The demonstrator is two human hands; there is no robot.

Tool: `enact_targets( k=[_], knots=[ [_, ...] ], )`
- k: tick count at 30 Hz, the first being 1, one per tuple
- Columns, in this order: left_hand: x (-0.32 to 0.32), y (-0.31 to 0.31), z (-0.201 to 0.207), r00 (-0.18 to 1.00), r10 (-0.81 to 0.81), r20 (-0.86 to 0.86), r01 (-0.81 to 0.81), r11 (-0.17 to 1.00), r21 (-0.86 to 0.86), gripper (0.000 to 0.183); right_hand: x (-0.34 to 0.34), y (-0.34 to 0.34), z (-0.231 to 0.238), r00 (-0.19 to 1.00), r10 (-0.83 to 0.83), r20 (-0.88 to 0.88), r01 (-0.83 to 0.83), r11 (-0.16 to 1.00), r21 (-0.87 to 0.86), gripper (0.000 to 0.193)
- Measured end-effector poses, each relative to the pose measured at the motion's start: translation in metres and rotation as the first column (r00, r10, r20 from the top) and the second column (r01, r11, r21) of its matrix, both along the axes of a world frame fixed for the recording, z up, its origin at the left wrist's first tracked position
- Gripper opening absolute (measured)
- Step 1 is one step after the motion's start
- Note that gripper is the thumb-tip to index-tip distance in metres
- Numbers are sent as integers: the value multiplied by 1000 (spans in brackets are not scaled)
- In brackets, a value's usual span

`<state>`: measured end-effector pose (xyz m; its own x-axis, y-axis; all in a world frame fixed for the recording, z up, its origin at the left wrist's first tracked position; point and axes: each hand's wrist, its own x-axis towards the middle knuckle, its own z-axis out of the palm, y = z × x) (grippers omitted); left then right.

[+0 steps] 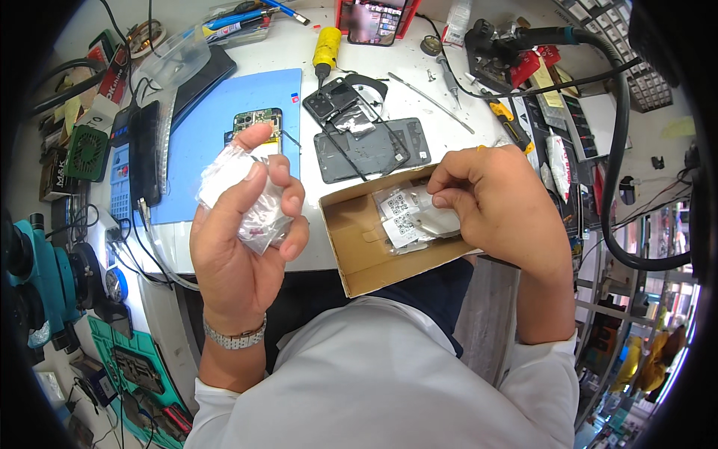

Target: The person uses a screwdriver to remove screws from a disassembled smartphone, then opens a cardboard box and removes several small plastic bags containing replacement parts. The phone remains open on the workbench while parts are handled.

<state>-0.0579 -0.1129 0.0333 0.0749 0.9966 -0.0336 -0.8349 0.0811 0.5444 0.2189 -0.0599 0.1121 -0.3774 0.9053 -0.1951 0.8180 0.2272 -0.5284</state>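
Observation:
My left hand (238, 258), palm up and fingers curled, holds crumpled small clear plastic bags (263, 217); what is inside them is hard to make out. My right hand (508, 202) reaches over an open brown cardboard box (345, 239), thumb and fingers pinched on a clear plastic bag (441, 222). Inside the box, more clear bags with white printed labels (402, 217) lie toward the right. The box sits tilted at the table's front edge, its right end hidden under my hand. Beyond my left fingertips, a phone with its circuit board exposed (258, 122) lies on a blue mat (202, 135).
Dark phone housing parts (374, 153) lie behind the box, beside a yellow bottle (327, 49) and a thin metal tool (430, 101). A red stand holds a lit phone (372, 22). A teal microscope (41, 262) stands left; a thick black cable (621, 150) arches on the right.

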Motion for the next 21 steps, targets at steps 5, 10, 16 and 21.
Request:
enact_targets(
  k=[5,10,16,21],
  knots=[
    [17,-5,19,917,70,-393,-90,995,-32,45,4,6,3,880,-125,-458,84,990,-110,10],
    [33,-9,28,783,97,-614,-84,995,51,43,-7,3,6,751,-147,-643,96,989,-115,12],
    [37,-7,46,774,-66,-629,46,998,-47,48,-27,-2,4,656,-64,-752,53,998,-39,11],
    [29,-9,31,838,35,-545,-42,999,0,45,-24,-5,7,810,-74,-582,61,997,-42,14]
  ],
)
